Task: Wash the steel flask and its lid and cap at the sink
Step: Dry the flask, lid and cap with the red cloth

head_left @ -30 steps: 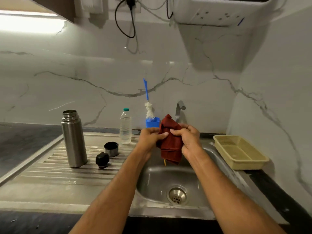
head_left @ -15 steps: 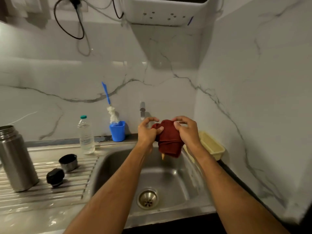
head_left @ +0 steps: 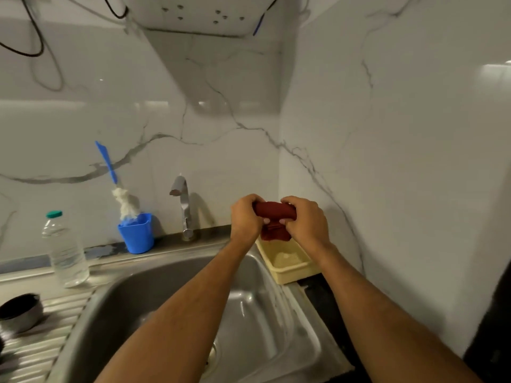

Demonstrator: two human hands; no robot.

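Held above the right rear corner of the sink [head_left: 276,322], close to the right wall [head_left: 401,161], directly over the near end of the yellow tray [head_left: 287,273]. Tap [head_left: 181,205] well apart to the left. Both arms extended forward. Left hand [head_left: 244,218] and right hand [head_left: 305,219] side by side, fingers [head_left: 287,201] of both curled tightly round a rolled dark red cloth [head_left: 273,219]; loose end hanging below. Flask out of view. 1 round steel cap [head_left: 20,312], dark inside, upright on the ribbed drainboard [head_left: 55,327] at far left.
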